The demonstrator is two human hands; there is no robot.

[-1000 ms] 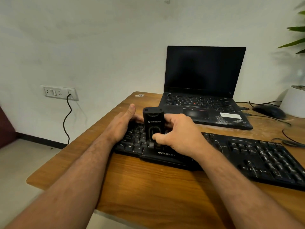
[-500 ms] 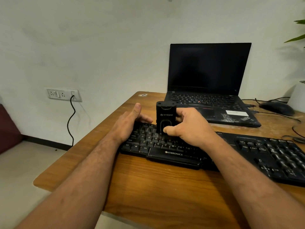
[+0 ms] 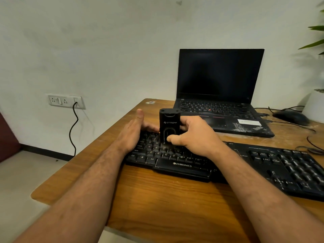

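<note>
Far left, on the wall: a white plastic socket plate (image 3: pixel 65 101) with a black cable (image 3: pixel 73 127) plugged in and hanging down.

Left hand (image 3: pixel 133 134): open, fingers straight and together, thumb raised. Its edge rests on the left end of the long black Zebronics keyboard (image 3: pixel 182 166). The fingertips reach to the left side of the small black oblong plastic device (image 3: pixel 169 123); contact there cannot be confirmed.

The device, marked STRIFF, is upright over the keys of the keyboard's left half, between the two hands. Whether its base touches the keys cannot be told.

Right hand (image 3: pixel 194 137): grips the device, thumb pressed on the lower front by the slot, fingers curled round its back and right side.

The keyboard lies across the brown wooden tabletop (image 3: pixel 157 199), near its front edge. Behind it, right of centre: an open black laptop (image 3: pixel 220 95), screen dark. Further right: a black computer mouse (image 3: pixel 289 117) with cables beside it, then a white plant pot (image 3: pixel 314 107) at the frame edge, green leaves above it.
</note>
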